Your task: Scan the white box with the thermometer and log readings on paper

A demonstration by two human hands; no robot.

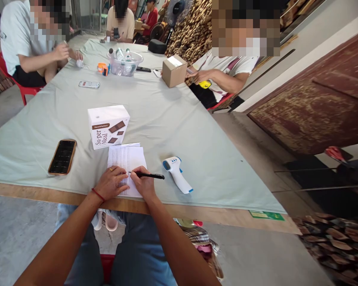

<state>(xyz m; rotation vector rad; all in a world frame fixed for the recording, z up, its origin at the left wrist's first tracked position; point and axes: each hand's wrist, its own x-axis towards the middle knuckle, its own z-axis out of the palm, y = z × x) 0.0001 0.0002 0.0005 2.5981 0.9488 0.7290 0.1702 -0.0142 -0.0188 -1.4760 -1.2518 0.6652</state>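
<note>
Pen lies pinched in the right hand, its long axis running left-right, tip on the paper sheet near the table edge; the left hand rests flat, pinning that sheet.

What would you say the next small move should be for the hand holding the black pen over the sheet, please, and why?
Probably lowering the tip to write on the next line. The right hand holds the slim black pen in a writing grip, its tip just over the white printed paper sheet, while the left hand lies flat on the sheet and steadies it on the pale green tablecloth.
</note>
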